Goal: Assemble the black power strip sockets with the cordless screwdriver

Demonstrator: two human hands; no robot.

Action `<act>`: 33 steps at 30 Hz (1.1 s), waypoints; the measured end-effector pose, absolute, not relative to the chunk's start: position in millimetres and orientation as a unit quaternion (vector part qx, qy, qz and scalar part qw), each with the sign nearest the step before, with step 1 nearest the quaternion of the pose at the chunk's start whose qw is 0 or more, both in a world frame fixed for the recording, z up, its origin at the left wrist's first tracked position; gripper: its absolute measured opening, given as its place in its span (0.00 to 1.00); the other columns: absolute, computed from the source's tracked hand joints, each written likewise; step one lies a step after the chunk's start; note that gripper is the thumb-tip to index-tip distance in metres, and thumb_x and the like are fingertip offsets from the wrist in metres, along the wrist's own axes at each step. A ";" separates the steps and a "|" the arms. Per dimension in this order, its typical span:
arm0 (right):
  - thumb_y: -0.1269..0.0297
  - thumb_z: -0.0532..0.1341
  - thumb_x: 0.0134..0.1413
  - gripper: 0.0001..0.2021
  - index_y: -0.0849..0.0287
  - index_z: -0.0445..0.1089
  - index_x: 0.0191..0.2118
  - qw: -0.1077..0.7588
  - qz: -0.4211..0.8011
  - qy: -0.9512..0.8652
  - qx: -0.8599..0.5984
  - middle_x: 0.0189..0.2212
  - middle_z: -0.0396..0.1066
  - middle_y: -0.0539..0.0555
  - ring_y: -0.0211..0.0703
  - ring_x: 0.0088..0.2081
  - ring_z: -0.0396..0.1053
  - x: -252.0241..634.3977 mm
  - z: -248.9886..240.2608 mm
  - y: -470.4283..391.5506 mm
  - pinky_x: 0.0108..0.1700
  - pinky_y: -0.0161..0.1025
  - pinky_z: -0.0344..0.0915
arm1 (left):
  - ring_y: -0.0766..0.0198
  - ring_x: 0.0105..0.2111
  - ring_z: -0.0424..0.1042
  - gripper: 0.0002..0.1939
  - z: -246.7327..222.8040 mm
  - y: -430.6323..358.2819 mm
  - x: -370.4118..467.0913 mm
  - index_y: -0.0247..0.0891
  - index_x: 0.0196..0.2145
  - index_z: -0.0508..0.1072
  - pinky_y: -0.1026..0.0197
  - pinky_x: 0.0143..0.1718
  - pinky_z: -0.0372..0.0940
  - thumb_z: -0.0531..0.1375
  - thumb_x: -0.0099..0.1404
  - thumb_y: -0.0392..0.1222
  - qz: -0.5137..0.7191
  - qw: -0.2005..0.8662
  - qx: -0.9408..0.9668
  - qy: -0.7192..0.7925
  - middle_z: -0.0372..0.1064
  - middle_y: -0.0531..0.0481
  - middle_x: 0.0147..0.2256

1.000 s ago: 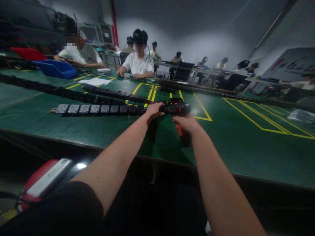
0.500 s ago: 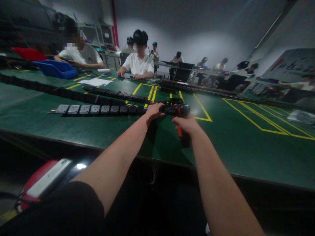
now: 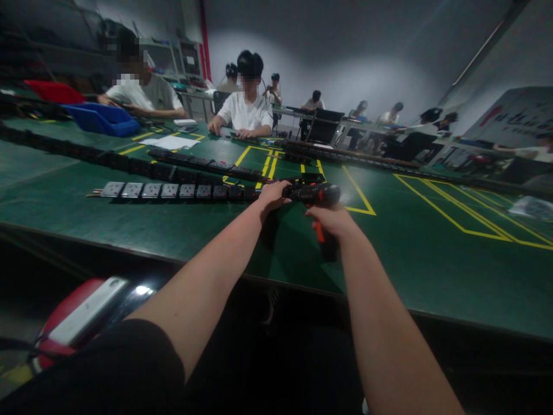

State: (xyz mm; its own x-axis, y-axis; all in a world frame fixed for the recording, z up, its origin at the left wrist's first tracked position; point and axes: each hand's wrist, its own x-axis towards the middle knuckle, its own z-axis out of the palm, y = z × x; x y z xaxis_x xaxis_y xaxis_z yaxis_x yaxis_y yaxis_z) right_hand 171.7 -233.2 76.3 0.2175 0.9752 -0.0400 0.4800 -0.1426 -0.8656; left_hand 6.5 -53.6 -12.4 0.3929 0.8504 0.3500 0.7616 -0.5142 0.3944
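The socket strip (image 3: pixel 168 191) has smooth, plastic-looking faces with a faint sheen on its grey units. Under it, the green tabletop (image 3: pixel 432 276) looks smooth and semi-glossy, throwing back a soft shine. At the strip's right end, the drill (image 3: pixel 319 194) appears to be dark, hard plastic with orange parts. Beyond the strip lie matt white paper (image 3: pixel 170 142) and a smooth blue plastic bin (image 3: pixel 99 128). Far right of it sits a shiny, crumpled clear plastic bag (image 3: pixel 533 207). Nearer than the strip, a black sleeve (image 3: pixel 121 351) is matt cloth.
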 end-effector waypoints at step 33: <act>0.73 0.67 0.48 0.06 0.59 0.73 0.34 0.424 0.329 -0.505 -0.675 0.19 0.68 0.48 0.40 0.22 0.68 168.3 82.3 -238.0 0.27 0.38 0.66 | 0.47 0.60 0.72 0.33 -10.3 -56.2 5.8 0.50 0.63 0.68 0.47 0.61 0.64 0.69 0.61 0.51 0.258 0.084 0.828 0.491 0.74 0.46 0.60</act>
